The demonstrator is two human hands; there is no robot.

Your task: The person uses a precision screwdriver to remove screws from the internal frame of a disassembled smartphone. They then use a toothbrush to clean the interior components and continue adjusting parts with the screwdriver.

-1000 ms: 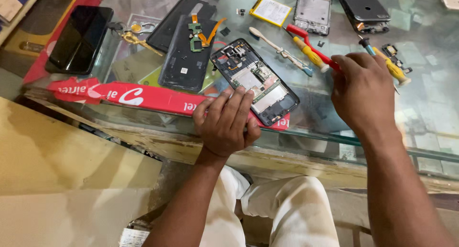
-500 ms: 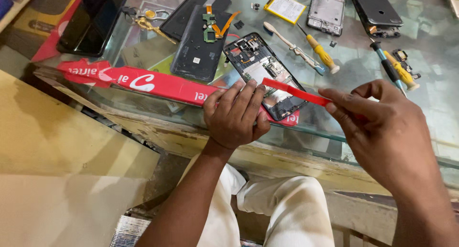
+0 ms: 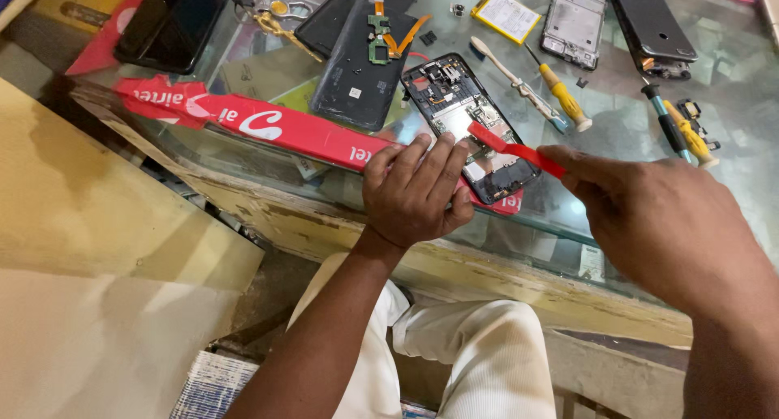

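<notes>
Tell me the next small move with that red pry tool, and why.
Probably press the tip down and lever gently. The right hand holds the red pry tool with its flat end already resting inside the opened phone, while the left hand pins the phone's near end to the glass table, so it looks braced.

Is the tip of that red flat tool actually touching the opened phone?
Touching. The head view shows the red flat tool, held in the right hand, with its tip resting on the opened phone, no gap visible.
</notes>
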